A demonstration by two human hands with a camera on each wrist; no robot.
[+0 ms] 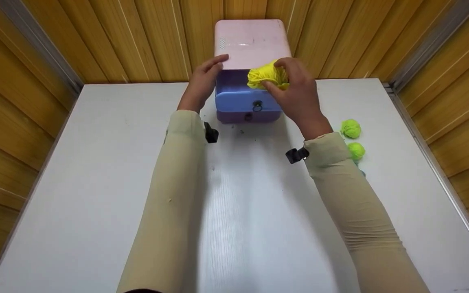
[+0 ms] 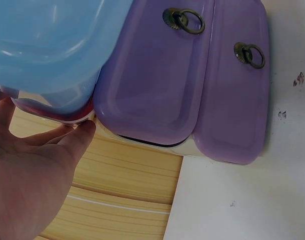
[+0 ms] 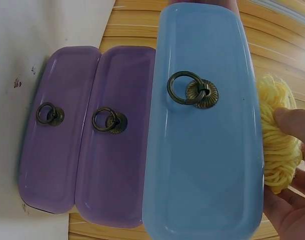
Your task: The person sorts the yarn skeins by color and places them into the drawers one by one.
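The right hand (image 1: 299,87) pinches yellow yarn (image 1: 264,77) just above the pulled-out blue drawer (image 1: 234,101); the left hand (image 1: 202,83), fingers extended, touches the box (image 1: 255,34), whose checkered patch (image 1: 222,43) is too small to read.

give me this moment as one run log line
right hand: holds yellow yarn at open blue drawer | left hand: touches cabinet | table: two green balls at right

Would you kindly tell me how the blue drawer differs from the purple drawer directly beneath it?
The blue drawer is pulled well out, whereas the purple drawer sits much further in. The blue drawer's front is light, while the purple drawer's is darker. Both have rounded corners and a metal ring pull.
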